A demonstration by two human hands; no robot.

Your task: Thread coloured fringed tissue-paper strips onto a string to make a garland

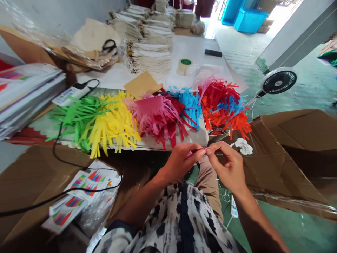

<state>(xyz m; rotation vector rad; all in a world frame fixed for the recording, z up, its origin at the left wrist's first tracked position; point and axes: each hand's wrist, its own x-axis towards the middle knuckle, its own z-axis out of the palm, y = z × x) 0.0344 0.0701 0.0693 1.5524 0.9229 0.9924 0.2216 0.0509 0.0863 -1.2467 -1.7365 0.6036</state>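
Two hands: the left hand (181, 160) and the right hand (229, 167) meet at the fingertips, both pinched on a small pink piece (190, 154).
Pink piece: it is held just off the near edge of the surface (194, 45), above the lap.
Slip: so thin a piece could tear if the fingers pull apart unevenly, or drop to the lap or floor if one pinch loosens.
Yellow bunch (114, 121): its strips hang over the near edge, so a passing left sleeve might drag them down.
Orange strips (238, 123): at the right, they could be knocked toward the cardboard box (273, 158) by a wide elbow.
Hidden by fingers: most of the pink piece; its shape and length I cannot tell.
Dark red bunch (173, 137): partly covered by the pink bunch (160, 116).
Paper stack (26, 91): cut off at the left.
White crumpled thing (244, 146): paper or cloth, not clear.
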